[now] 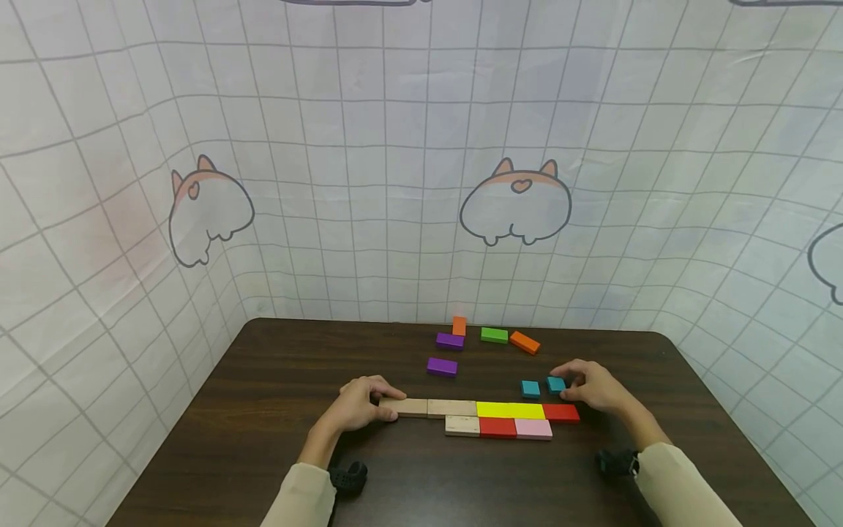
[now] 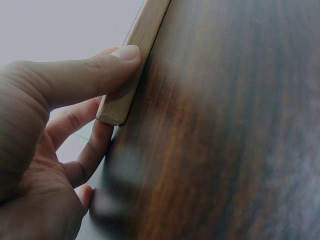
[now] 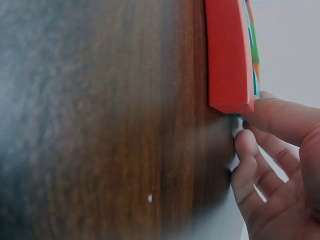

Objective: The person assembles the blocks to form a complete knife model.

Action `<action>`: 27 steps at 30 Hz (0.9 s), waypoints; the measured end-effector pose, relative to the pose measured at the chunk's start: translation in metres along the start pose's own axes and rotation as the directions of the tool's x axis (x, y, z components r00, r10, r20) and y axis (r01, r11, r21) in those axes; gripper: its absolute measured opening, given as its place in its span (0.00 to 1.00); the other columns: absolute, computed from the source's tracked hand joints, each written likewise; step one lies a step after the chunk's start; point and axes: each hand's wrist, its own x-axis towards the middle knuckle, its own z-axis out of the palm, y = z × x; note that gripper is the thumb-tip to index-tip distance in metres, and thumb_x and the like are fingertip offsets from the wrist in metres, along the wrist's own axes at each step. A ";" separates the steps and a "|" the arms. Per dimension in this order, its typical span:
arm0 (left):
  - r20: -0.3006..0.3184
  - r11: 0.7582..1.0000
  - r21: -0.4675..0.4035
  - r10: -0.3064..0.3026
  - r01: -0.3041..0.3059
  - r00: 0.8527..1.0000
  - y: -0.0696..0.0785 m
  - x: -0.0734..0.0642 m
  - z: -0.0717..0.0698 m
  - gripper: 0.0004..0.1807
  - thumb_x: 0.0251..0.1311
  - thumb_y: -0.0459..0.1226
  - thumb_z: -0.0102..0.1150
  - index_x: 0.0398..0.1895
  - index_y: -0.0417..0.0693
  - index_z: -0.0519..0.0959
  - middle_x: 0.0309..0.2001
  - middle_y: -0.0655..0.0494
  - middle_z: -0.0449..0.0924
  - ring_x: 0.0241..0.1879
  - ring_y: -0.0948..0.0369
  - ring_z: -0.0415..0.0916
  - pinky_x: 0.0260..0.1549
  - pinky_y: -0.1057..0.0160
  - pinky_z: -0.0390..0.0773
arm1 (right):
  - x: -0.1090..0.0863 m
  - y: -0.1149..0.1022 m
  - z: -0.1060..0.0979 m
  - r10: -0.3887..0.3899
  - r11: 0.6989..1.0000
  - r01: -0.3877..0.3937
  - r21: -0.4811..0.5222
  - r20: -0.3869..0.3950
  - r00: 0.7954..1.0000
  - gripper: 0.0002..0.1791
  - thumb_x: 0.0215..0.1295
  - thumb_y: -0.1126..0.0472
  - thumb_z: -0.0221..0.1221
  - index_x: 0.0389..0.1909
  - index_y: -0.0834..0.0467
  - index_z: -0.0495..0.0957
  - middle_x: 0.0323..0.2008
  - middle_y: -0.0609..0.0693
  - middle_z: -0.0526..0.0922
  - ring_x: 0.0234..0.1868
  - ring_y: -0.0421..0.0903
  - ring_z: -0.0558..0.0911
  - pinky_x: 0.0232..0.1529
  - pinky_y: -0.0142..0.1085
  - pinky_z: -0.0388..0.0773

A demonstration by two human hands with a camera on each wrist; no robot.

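My left hand [image 1: 358,404] pinches the left end of a plain wooden block [image 1: 407,408] between thumb and fingers; in the left wrist view the thumb presses the near side of that block [image 2: 150,30]. It begins a row that continues with a second plain block [image 1: 451,408], a yellow stretch [image 1: 510,411] and a red block [image 1: 561,414]. My right hand [image 1: 593,386] pinches a small teal block [image 1: 556,385] just behind the row's right end. In the right wrist view the red block [image 3: 227,55] largely hides what those fingers hold.
A shorter front row touches the long one: plain [image 1: 462,426], red [image 1: 497,427] and pink [image 1: 533,430] blocks. Another teal block [image 1: 530,389] lies behind. Farther back are purple [image 1: 442,367], orange [image 1: 525,342] and green [image 1: 494,335] blocks. A patterned curtain [image 1: 369,219] surrounds the dark table [image 1: 250,410].
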 end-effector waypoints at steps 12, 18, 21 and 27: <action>-0.003 1.000 -0.003 -0.007 0.007 1.000 0.000 0.001 0.001 0.14 0.53 0.39 0.77 0.44 0.61 0.90 0.38 0.65 0.83 0.35 0.59 0.67 0.48 0.46 0.47 | -0.024 0.000 -0.012 -0.067 0.997 0.065 -0.045 -0.066 0.996 0.19 0.63 0.63 0.70 0.56 0.58 0.84 0.50 0.56 0.80 0.40 0.45 0.80 0.40 0.37 0.78; -0.005 1.000 0.004 -0.008 0.008 1.000 0.000 0.001 0.001 0.14 0.53 0.39 0.77 0.44 0.61 0.90 0.39 0.65 0.83 0.35 0.58 0.67 0.49 0.46 0.48 | -0.044 -0.003 -0.018 -0.088 0.996 0.086 -0.024 -0.092 0.992 0.20 0.63 0.62 0.71 0.55 0.58 0.84 0.48 0.55 0.80 0.38 0.42 0.79 0.38 0.34 0.77; -0.006 1.000 0.003 -0.010 0.010 1.000 0.000 0.001 0.001 0.14 0.52 0.39 0.77 0.44 0.61 0.90 0.39 0.66 0.83 0.35 0.58 0.68 0.49 0.46 0.48 | -0.054 -0.003 -0.021 -0.111 0.994 0.113 0.009 -0.088 0.990 0.20 0.62 0.63 0.71 0.55 0.59 0.84 0.48 0.55 0.80 0.36 0.39 0.80 0.36 0.32 0.77; 0.003 1.000 -0.016 0.001 -0.001 1.000 0.002 -0.001 0.000 0.14 0.53 0.37 0.76 0.45 0.58 0.90 0.39 0.64 0.83 0.34 0.59 0.68 0.58 0.39 0.48 | -0.070 -0.006 -0.022 -0.157 0.986 0.160 0.056 -0.048 0.986 0.20 0.63 0.62 0.70 0.56 0.60 0.84 0.47 0.55 0.79 0.35 0.36 0.80 0.35 0.32 0.76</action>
